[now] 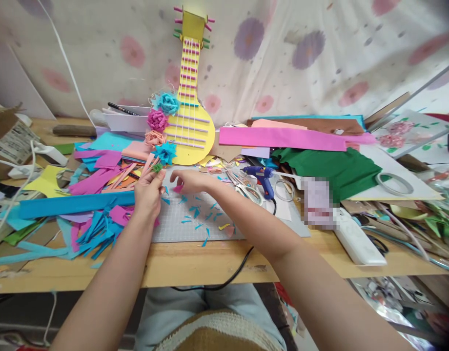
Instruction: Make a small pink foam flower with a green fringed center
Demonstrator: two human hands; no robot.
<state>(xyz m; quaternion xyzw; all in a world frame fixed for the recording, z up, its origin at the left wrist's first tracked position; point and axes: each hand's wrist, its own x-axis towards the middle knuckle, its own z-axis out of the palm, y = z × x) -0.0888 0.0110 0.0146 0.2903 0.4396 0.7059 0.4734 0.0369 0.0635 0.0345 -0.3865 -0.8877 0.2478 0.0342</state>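
left hand pinched on a green piece, just below a blue flower at the edge of the lute. right hand partly curled above the mat, by a pink scrap; cannot tell if gripped.

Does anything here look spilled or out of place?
Yes: blue paper snippets are strewn across the gray cutting mat near the right hand, like spilled scraps. To the left, cut blue strips lie in a tangled heap. Both look untidy; I see no clear damage.
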